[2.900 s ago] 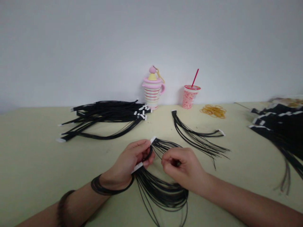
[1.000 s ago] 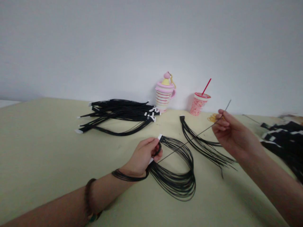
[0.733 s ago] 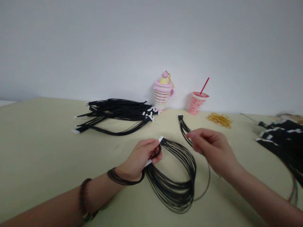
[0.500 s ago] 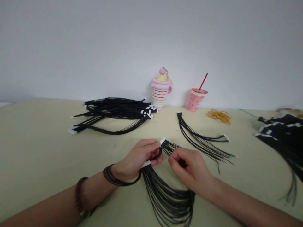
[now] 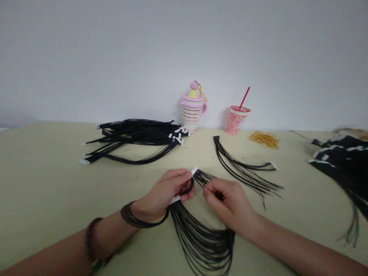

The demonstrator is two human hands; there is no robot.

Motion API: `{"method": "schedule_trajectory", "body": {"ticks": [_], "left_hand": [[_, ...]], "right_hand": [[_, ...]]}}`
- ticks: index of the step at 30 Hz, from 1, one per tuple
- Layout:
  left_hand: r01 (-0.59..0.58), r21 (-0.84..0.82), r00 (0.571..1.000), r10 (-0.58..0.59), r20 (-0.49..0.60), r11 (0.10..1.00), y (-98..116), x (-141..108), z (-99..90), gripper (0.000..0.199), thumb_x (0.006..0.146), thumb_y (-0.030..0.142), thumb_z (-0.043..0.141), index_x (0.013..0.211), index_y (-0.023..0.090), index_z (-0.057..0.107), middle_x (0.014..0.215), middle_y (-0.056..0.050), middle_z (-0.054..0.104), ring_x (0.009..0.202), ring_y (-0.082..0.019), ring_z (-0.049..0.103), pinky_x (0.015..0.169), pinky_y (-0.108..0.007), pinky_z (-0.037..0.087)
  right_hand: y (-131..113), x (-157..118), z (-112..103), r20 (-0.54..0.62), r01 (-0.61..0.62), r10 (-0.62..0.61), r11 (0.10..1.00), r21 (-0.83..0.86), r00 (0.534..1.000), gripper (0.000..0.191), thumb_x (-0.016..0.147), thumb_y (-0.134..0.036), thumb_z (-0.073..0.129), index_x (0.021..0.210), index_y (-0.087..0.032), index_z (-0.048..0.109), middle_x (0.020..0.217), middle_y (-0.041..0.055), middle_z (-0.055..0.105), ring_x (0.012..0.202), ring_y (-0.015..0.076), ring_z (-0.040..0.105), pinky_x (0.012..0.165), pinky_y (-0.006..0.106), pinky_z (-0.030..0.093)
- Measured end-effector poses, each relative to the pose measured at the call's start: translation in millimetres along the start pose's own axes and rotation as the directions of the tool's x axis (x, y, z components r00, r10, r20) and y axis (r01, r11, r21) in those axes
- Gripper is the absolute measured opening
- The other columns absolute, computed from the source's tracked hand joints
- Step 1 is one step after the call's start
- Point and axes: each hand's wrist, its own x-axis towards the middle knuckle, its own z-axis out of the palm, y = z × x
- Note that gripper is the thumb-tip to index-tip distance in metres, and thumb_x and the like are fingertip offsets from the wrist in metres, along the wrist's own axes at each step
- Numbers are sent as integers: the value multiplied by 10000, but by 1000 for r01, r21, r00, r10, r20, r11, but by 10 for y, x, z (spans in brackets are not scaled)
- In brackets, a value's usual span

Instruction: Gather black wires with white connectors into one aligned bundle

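Observation:
My left hand is closed around the white connector end of a black wire harness. One white connector pokes out above the thumb, and a second lies below the palm, where the wires sag in a loop. Thin black loops hang around my left wrist. With thumb and forefinger pinched, my right hand grips the harness wires a short way from the upper connector. The rest of its fingers are curled, and the wires inside them are hidden.
A pile of black wire harnesses lies back left; another pile is at right. One loose harness lies beyond my right hand. Along the wall stand a pink-lidded mug and a pink cup with straw, near yellow rubber bands.
Both hands keep the same hold on the harness. The whole view has shifted slightly, so everything sits a little further left.

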Motion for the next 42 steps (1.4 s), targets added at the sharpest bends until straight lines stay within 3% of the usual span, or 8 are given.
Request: {"method": "schedule_trajectory", "body": {"ticks": [15,24,34,36,38,40,42], "left_hand": [[-55,68,998,52,39,996,-28,-18,5,311,874,338,409,671,109,465,586,-26,505,493,-91,398,469,-204,293],[-16,45,1000,15,20,999,-34,-25,12,300,859,350,434,668,120,466,578,-10,485,494,-91,400,466,-195,297],[-100,154,993,90,70,983,-38,-58,36,308,866,361,427,676,121,462,608,-15,472,530,-99,402,494,-205,320],[-95,152,994,86,62,984,-51,-60,43,313,863,382,431,687,125,463,615,-12,464,539,-102,406,496,-205,322],[-97,169,994,86,73,981,-65,-66,48,317,863,400,429,703,129,470,623,-6,451,552,-106,411,501,-205,325],[-107,251,991,81,110,962,-74,-80,49,328,874,408,408,714,133,483,631,-6,452,564,-109,412,512,-207,327],[-124,395,990,89,106,911,-74,-100,44,350,892,405,374,695,137,484,616,-5,449,558,-111,406,517,-214,327]], "right_hand": [[29,-24,14,62,40,-37,998,-43,997,172,828,-121,401,680,-132,488,641,12,485,610,114,456,565,208,323],[21,-9,16,107,39,-26,992,-122,994,186,840,-131,360,688,-131,467,660,34,492,630,133,462,582,228,343],[78,-27,26,130,83,-67,989,-120,989,171,830,-119,363,691,-136,461,659,29,481,622,129,456,580,231,353],[81,-18,9,92,127,-116,985,-120,989,146,812,-119,385,688,-141,457,646,19,464,603,126,447,562,230,356],[75,-6,-7,-20,169,-173,975,-146,985,60,792,-148,445,777,-133,501,730,44,490,684,148,477,621,256,393],[68,4,-11,-122,183,-204,969,-165,971,212,775,-188,521,976,-122,526,931,102,509,883,198,483,775,319,406],[74,16,11,-110,191,-199,978,-84,974,319,796,-201,535,1106,-136,501,1049,117,506,985,208,465,862,339,385]]}}
